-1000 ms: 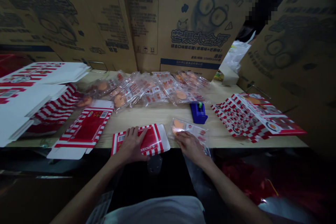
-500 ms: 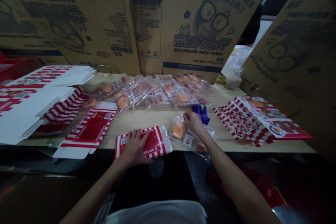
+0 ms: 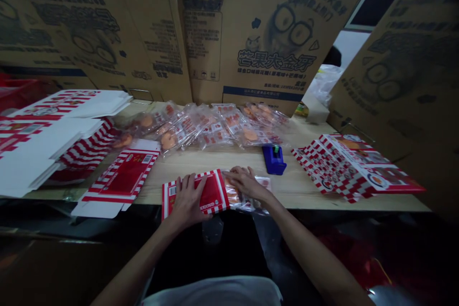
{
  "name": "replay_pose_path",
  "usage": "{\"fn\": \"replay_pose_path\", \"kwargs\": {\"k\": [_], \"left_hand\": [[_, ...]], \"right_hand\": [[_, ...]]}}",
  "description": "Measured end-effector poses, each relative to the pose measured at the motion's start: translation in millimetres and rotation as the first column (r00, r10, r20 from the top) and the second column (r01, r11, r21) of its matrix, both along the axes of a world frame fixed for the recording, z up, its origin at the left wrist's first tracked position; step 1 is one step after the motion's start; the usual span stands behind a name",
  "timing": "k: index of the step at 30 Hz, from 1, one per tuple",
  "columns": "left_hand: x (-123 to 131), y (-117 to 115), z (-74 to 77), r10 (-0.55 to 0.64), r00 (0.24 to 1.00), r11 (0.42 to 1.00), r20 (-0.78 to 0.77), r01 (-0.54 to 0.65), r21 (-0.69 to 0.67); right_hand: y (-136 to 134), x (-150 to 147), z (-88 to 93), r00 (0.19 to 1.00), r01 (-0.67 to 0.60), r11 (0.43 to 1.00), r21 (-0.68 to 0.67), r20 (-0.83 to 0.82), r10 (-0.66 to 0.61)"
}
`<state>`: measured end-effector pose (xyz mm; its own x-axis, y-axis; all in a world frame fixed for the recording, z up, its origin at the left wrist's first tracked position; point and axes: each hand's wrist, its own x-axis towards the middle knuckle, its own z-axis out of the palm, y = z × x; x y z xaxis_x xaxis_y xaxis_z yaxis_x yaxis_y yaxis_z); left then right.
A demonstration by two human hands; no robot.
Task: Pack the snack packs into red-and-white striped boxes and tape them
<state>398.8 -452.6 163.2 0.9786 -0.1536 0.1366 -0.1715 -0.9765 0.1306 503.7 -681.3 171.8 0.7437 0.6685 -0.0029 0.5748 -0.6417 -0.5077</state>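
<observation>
In the head view, my left hand (image 3: 188, 201) lies over a small red-and-white striped carton (image 3: 214, 193) at the table's front edge, fingers on top, holding it. The carton's right end faces my right hand (image 3: 247, 184). That hand is closed on a clear plastic packet (image 3: 234, 197) with orange pieces and a printed card inside. The packet's left edge meets the carton's right end; whether any of it is inside is hidden. Just behind my right hand stands a blue tape dispenser (image 3: 274, 160).
Similar packets (image 3: 215, 124) are heaped along the back. Flat cartons (image 3: 64, 126) are stacked at left, with another carton (image 3: 124, 172) beside them. More striped cartons (image 3: 344, 167) stand at right. Large cardboard boxes (image 3: 251, 33) wall the table's far side.
My right hand has moved left and towards me, bringing the packet against the carton's right end. The carton's white end flap no longer shows. My left hand stays on the carton.
</observation>
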Motion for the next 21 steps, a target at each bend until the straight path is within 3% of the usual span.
{"fn": "replay_pose_path", "kwargs": {"k": [3, 5, 6, 8, 10, 13, 16, 18, 21], "left_hand": [[4, 0, 1.2, -0.038, 0.997, 0.999, -0.063, 0.039, 0.001], [7, 1, 2.9, -0.043, 0.991, 0.999, -0.129, 0.044, 0.005], [8, 1, 3.9, -0.043, 0.987, 0.999, -0.155, 0.045, 0.007], [9, 2, 5.5, -0.048, 0.982, 0.999, -0.184, 0.05, 0.008], [9, 2, 6.0, -0.057, 0.98, 0.998, -0.191, 0.059, 0.004], [8, 3, 4.8, -0.064, 0.979, 0.998, -0.193, 0.065, -0.002], [8, 4, 2.5, -0.069, 0.98, 0.998, -0.189, 0.07, -0.002], [9, 4, 1.1, -0.074, 0.981, 0.997, -0.177, 0.074, -0.004], [10, 3, -1.1, -0.082, 0.984, 0.997, -0.157, 0.082, -0.007]], "right_hand": [[13, 4, -7.6, 0.995, -0.025, 1.0, 0.017, -0.091, 0.027], [17, 9, -13.1, 0.984, 0.084, 0.985, 0.151, -0.17, -0.058], [16, 10, -15.3, 0.972, 0.18, 0.951, 0.253, -0.193, -0.133], [2, 11, -18.2, 0.934, 0.357, 0.82, 0.448, -0.192, -0.302], [-26, 6, -19.8, 0.882, 0.45, 0.722, 0.525, -0.133, -0.453], [-75, -10, -22.6, 0.781, 0.588, 0.712, 0.383, -0.041, -0.623], [-100, -29, -27.1, 0.74, 0.666, 0.711, 0.225, -0.083, -0.667], [-90, -39, -29.6, 0.757, 0.651, 0.724, 0.225, -0.137, -0.638], [-42, -54, -30.1, 0.805, 0.593, 0.734, 0.331, -0.266, -0.53]]}}
